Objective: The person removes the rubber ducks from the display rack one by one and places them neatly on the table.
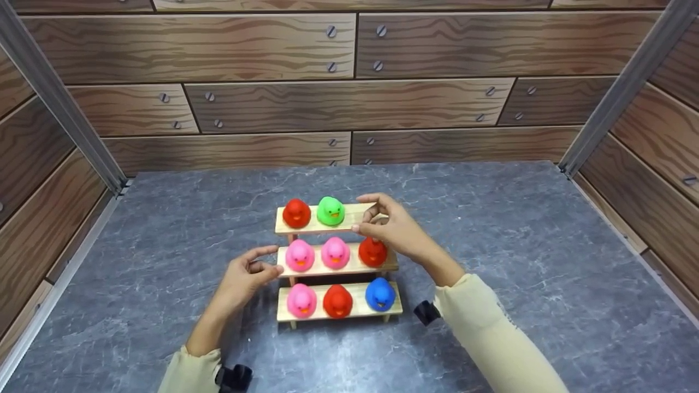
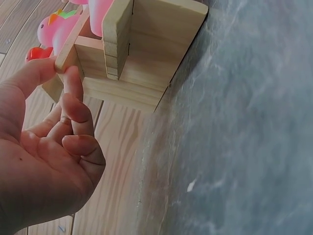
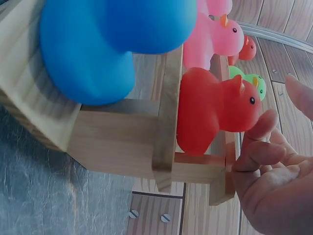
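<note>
A three-tier wooden display stand holds several rubber ducks. My left hand pinches the left end of its middle shelf between thumb and index finger, as the left wrist view shows. At the right end of the top shelf is my right hand, thumb and index finger spread and no duck between them. Beside it on that shelf sit a green duck and a red duck. Two pink ducks and a red duck occupy the middle shelf. Along the bottom stand a pink duck, a red duck and a blue duck.
The stand rests on a grey marbled tabletop. Wood-patterned panels close off the back and both sides, with metal rails at the corners. A black strap piece sits at each sleeve cuff.
</note>
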Demonstrator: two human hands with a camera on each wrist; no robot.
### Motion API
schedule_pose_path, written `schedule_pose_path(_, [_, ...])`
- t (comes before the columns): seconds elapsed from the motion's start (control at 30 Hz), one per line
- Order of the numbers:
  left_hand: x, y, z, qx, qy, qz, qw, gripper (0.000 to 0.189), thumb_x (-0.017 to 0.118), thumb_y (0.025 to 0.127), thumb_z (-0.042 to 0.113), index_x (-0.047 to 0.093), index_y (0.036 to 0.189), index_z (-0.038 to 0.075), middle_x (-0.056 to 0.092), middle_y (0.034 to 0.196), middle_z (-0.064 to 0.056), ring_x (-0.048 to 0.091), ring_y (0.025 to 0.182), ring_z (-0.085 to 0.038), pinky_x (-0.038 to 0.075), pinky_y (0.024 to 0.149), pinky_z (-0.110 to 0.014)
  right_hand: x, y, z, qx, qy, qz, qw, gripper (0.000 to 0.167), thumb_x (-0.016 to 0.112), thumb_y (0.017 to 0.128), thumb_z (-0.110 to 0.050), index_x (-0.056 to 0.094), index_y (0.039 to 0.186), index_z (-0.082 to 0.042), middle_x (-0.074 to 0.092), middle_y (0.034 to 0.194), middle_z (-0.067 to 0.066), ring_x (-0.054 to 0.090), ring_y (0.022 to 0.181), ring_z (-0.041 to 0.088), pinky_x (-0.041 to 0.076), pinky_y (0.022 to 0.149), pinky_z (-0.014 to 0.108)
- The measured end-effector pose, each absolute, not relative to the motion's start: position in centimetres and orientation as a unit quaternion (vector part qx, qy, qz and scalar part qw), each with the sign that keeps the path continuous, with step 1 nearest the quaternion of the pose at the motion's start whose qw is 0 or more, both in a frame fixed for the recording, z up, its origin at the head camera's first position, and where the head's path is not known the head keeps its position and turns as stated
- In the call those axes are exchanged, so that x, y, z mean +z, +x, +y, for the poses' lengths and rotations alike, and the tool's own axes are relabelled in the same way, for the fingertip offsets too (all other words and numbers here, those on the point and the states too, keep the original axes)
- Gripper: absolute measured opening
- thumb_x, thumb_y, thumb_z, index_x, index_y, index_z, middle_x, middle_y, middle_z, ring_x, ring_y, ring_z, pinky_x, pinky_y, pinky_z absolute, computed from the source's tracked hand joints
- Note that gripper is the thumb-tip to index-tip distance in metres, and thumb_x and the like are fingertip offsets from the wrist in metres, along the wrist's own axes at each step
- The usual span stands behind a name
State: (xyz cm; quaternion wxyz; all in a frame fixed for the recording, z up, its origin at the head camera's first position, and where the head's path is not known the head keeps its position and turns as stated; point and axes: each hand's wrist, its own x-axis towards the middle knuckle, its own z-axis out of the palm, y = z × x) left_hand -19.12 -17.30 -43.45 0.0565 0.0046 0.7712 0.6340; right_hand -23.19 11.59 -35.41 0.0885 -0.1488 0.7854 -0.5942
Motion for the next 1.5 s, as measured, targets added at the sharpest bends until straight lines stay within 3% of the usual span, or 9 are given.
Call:
schedule_pose_path(0.23, [-43.5, -19.2, -17.4, 0.649, 0.014, 0.758, 0.064, 0.052, 0.069, 0.084, 0.005, 0.051, 0.132, -0.004, 0.068, 0.074, 0.004, 0.059, 0.07, -0.009, 0.042, 0.062, -0.022, -35.2, -23.3, 10.9, -0.587, -0.151, 0.791, 0.082, 0.055, 0.071, 0.083, -0.006, 0.048, 0.133, -0.001, 0.054, 0.087, 0.001, 0.054, 0.068, 0.008, 0.044, 0.063, 0.018])
schedule_pose_path(0.4, [-43.4, -19.1, -17.2, 0.649, 0.004, 0.759, 0.06, 0.051, 0.07, 0.084, 0.005, 0.053, 0.131, -0.003, 0.069, 0.075, 0.003, 0.06, 0.071, -0.01, 0.043, 0.063, -0.022, -34.9, -23.5, 10.3, -0.563, -0.162, 0.807, 0.075, 0.055, 0.072, 0.082, -0.009, 0.05, 0.132, -0.002, 0.055, 0.088, 0.001, 0.054, 0.077, 0.011, 0.045, 0.071, 0.021])
schedule_pose_path(0.7, [-43.6, -19.2, -17.1, 0.642, -0.003, 0.765, 0.055, 0.049, 0.07, 0.083, 0.004, 0.055, 0.129, -0.002, 0.069, 0.076, 0.0, 0.063, 0.075, -0.015, 0.043, 0.064, -0.024, -34.7, -23.9, 9.7, -0.541, -0.172, 0.821, 0.062, 0.05, 0.072, 0.084, -0.013, 0.053, 0.13, -0.007, 0.051, 0.089, 0.0, 0.047, 0.07, 0.012, 0.041, 0.065, 0.02])
schedule_pose_path(1.13, [-43.6, -19.2, -17.3, 0.636, 0.007, 0.769, 0.062, 0.05, 0.07, 0.084, 0.007, 0.054, 0.131, -0.001, 0.07, 0.078, 0.0, 0.065, 0.078, -0.014, 0.045, 0.068, -0.025, -34.9, -24.8, 9.1, -0.507, -0.169, 0.843, 0.064, 0.052, 0.074, 0.084, -0.017, 0.054, 0.131, -0.007, 0.05, 0.089, 0.001, 0.049, 0.08, 0.014, 0.043, 0.072, 0.025])
schedule_pose_path(1.5, [-43.7, -19.3, -17.4, 0.637, 0.005, 0.768, 0.065, 0.05, 0.069, 0.085, 0.007, 0.053, 0.132, -0.002, 0.07, 0.078, 0.001, 0.066, 0.079, -0.013, 0.048, 0.069, -0.025, -34.7, -25.0, 8.8, -0.466, -0.161, 0.867, 0.072, 0.052, 0.075, 0.083, -0.024, 0.057, 0.131, -0.014, 0.053, 0.089, 0.001, 0.049, 0.082, 0.016, 0.042, 0.074, 0.027])
